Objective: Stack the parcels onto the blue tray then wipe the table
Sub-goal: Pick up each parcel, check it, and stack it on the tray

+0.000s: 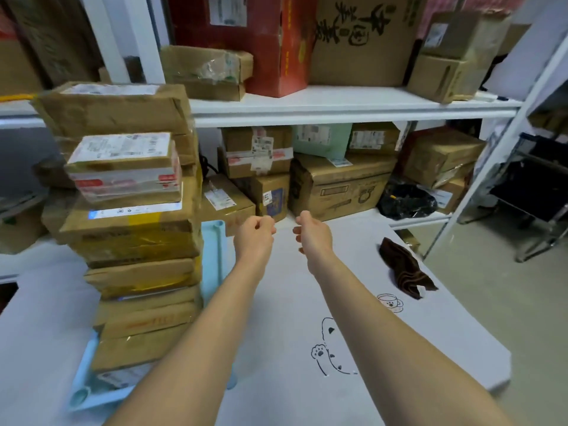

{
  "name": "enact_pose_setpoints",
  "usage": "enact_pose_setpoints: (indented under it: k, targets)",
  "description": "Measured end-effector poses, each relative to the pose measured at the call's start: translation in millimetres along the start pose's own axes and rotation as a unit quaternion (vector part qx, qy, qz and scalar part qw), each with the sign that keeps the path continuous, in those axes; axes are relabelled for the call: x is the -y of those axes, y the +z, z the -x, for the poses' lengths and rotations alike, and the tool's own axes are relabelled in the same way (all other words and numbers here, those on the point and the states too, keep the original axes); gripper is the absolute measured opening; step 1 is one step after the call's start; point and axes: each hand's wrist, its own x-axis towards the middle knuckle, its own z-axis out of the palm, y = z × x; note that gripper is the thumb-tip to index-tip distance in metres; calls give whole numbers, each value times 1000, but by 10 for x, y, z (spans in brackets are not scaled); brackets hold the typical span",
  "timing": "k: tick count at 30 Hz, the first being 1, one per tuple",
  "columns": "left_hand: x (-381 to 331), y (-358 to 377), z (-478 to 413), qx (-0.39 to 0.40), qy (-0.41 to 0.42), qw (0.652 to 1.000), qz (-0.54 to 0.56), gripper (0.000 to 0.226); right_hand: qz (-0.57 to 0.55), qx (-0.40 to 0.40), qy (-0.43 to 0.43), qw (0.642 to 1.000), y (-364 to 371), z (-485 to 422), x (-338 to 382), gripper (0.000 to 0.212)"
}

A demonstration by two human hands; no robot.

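Head view — taped cardboard parcels (pixel 132 241) on blue tray (pixel 212 259), left hand (pixel 253 238), right hand (pixel 313 235) — grips loosely curled, empty

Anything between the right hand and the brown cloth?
Nothing visible. Only bare table lies between the right hand and the brown cloth; the parcel stack stands on the left, on the blue tray.

Tall stack of brown cardboard parcels (pixel 132 241) on light-blue plastic tray (pixel 212 259), left of frame, on white desk (pixel 445 333). Dark-brown crumpled cloth (pixel 402 269) on desk, right side, well apart from tray. White metal shelf (pixel 338 103) behind desk, upper frame; shelved cardboard boxes (pixel 338 186) on both levels.
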Motion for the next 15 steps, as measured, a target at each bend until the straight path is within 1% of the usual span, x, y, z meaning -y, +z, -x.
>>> enact_pose_setpoints:
  k: [2,4,6,8,10,12,15]
  targets:
    - [179,193,-61,-3,-29,999,-25,16,14,-1,9,1000,-161,-153,-173,39]
    - [354,365,-118,0,-53,998,-38,13,32,1,16,999,-327,-292,-351,34]
    - [548,591,-163,18,-74,996,-52,16,38,-5,32,999,-551,-498,-556,24]
    - [752,836,-184,40,-98,992,-64,20,51,-21,52,997,-810,-745,-766,19]
    - [940,1026,-183,61,-125,988,-67,15,79,-31,66,994,-1050,-950,-967,15]
    - [1128,1302,-201,71,-149,983,-84,13,109,-52,100,988,-1335,-1233,-1170,35]
    - [1377,1625,-220,79,-176,975,-108,16,156,-100,130,974,-1701,-1541,-1407,48]
